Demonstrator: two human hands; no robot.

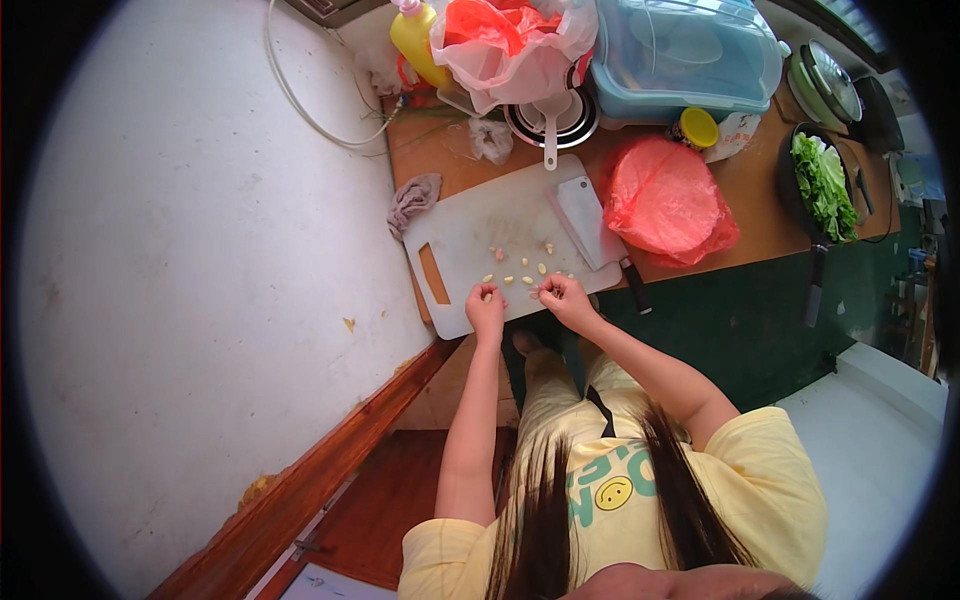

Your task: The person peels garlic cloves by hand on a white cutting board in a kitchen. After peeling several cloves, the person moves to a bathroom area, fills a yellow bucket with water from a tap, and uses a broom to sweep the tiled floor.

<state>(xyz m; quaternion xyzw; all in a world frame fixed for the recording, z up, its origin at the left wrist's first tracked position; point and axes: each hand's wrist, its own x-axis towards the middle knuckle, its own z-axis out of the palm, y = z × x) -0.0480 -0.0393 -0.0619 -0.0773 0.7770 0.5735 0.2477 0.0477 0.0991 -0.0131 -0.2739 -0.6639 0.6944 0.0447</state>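
- Centrally, garlic cloves [527, 280] lie scattered on the white cutting board [460, 220], mostly near its front edge.
- Left hand [486, 306]: fingers curled toward the thumb over the board's front edge, a pale piece at the tips; whether it is gripped cannot be told.
- Right hand [563, 301]: thumb and fingertips drawn close together beside the cloves; any small piece between them is too small to tell.
- Cleaver [588, 222]: blade on the board's right part, dark handle projecting beyond the desk [755, 205].
- Red plastic bag [668, 200]: right of the cleaver.
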